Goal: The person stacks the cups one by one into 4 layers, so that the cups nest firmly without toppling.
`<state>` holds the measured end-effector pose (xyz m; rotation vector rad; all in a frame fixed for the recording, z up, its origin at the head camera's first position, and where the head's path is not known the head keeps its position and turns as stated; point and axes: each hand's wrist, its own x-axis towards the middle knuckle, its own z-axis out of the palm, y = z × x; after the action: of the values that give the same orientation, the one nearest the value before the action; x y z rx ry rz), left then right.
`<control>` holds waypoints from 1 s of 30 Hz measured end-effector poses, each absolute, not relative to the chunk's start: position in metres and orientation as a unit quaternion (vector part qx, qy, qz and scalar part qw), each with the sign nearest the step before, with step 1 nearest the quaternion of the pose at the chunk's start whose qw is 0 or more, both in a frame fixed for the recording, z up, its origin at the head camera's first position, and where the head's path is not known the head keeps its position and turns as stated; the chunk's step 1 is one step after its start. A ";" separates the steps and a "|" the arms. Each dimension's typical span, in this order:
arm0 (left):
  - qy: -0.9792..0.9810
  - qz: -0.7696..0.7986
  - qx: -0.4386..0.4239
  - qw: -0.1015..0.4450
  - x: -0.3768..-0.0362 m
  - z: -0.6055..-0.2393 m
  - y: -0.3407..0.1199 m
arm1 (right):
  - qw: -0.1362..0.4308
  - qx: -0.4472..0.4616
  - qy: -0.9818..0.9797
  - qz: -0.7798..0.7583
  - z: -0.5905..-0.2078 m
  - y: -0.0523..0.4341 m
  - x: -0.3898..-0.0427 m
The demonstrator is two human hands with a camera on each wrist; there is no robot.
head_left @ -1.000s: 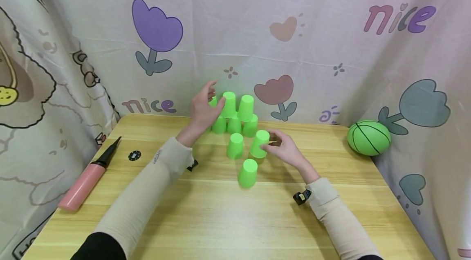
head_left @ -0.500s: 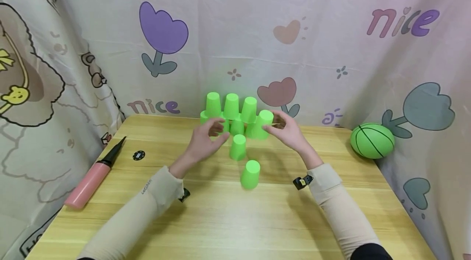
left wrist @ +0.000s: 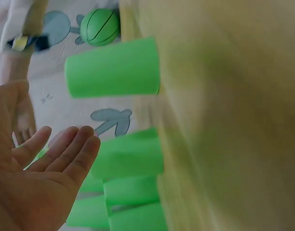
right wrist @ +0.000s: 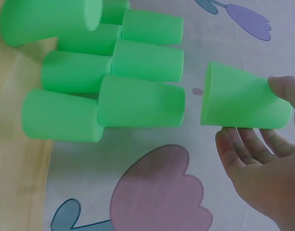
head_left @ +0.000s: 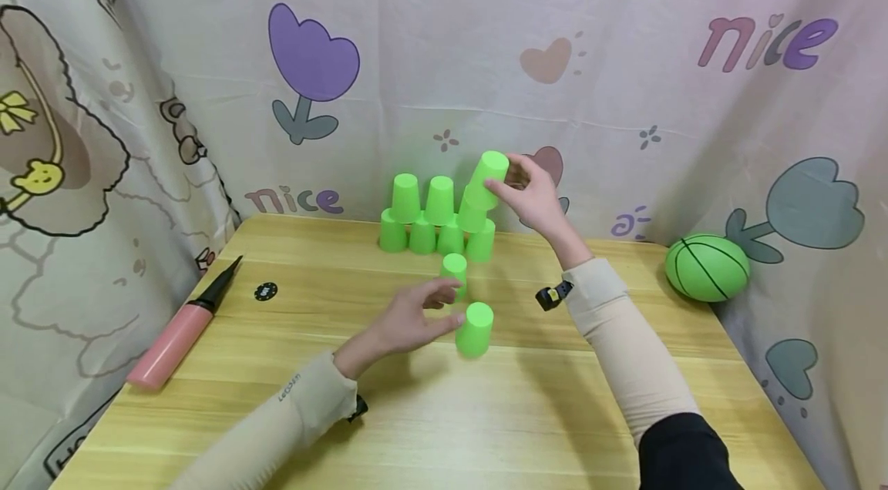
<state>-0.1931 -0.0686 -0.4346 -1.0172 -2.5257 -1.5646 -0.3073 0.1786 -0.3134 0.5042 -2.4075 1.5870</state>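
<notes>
Cup pyramid (head_left: 433, 224) standing at the back edge of the wooden table (head_left: 430, 413), against the printed curtain (head_left: 624, 89). Bottom row complete — four upturned green cups side by side. Second row of three in place above it, the right-hand one partly masked.

Raised cup (head_left: 486, 178) held above the pyramid's right end, tilted, mouth down, apparently just clear of the second-row cup below; not yet set down on the third row. Right hand (head_left: 530, 197) gripping it by the closed end, thumb on one side and fingertips curled round the other, as the right wrist view confirms (right wrist: 246, 98).

Two loose cups waiting in front of the pyramid: nearer loose cup (head_left: 475, 328) and farther loose cup (head_left: 454, 272), both upturned on the table. Left hand (head_left: 416, 317) just beside the nearer one, fingers spread and relaxed, holding nothing; touching or not cannot be told.

Assessment: two rows built, third row begun, roughly two-thirds done — three cups left to place, counting the one in hand.

Off to the pyramid's left, pink pump (head_left: 176, 332) and small black disc (head_left: 265, 291); to its right, green ball (head_left: 706, 267).
</notes>
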 end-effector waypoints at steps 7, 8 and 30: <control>-0.802 -0.477 -0.357 -0.040 -0.186 -0.448 -0.057 | 0.109 0.158 -0.834 0.518 -0.307 0.161 -0.328; -0.802 -0.476 -0.359 -0.040 -0.185 -0.449 -0.057 | 0.108 0.158 -0.835 0.516 -0.307 0.159 -0.331; -0.810 -0.475 -0.344 -0.014 -0.182 -0.465 -0.038 | 0.091 0.138 -0.849 0.502 -0.312 0.139 -0.357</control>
<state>-0.1824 -0.0377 -0.4653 -1.0916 -2.5673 -1.5055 -0.3568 0.1394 -0.3117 0.4102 -2.5233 1.4919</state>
